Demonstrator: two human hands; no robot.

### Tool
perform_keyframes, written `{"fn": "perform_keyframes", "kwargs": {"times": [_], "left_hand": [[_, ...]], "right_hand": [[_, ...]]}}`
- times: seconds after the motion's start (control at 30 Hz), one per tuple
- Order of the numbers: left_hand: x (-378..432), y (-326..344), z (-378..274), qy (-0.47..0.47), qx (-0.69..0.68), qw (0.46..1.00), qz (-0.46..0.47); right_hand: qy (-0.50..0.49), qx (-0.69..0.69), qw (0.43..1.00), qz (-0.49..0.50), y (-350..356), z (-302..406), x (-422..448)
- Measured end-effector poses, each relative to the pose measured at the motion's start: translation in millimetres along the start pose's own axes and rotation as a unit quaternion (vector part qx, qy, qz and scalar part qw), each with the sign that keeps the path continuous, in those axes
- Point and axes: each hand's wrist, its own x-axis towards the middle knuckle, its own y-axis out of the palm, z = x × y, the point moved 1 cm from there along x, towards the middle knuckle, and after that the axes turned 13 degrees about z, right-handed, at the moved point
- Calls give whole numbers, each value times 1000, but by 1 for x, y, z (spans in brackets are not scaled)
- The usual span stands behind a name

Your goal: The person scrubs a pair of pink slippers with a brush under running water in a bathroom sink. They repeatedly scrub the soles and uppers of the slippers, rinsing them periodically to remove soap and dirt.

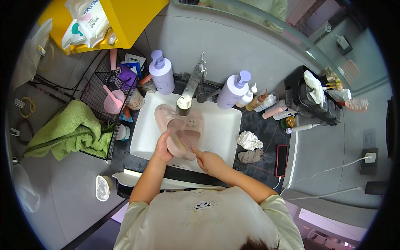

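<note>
Two pale pink clog slippers lie side by side in a white rectangular sink [147, 125], toes toward the tap. My left hand [163, 148] grips the left slipper [163, 114] along its outer side near the heel. In my right hand [210, 162] is a brush [182, 143], its yellowish bristles over the opening of the left slipper; whether they touch it is hard to tell. The right slipper [197, 122] is partly behind the brush and my fingers. A metal tap [191, 84] reaches out above both toes.
Lilac pump bottles [162, 76] [232, 92] flank the tap. At left stands a black wire basket [93, 82] with a green towel [75, 131] over it. A white scrunchie [250, 140] and a phone [281, 161] lie right of the sink, below a black organiser [300, 97].
</note>
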Motion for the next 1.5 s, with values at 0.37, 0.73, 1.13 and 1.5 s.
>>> {"fn": "perform_keyframes", "kwargs": {"times": [0.37, 0.73, 1.13, 1.5], "left_hand": [[3, 11, 3, -20, 72, 992, -98], [-1, -8, -1, -43, 72, 996, -36], [-5, -23, 3, -58, 5, 998, 0], [-10, -32, -14, -83, 37, 996, 9]], "right_hand": [[62, -118, 991, -16, 4, 2, 15], [-160, 194, 951, -177, 17, -11, 44], [-73, 440, 895, 31, 6, 15, 3], [-151, 255, 952, 73, 2, -19, -27]]}}
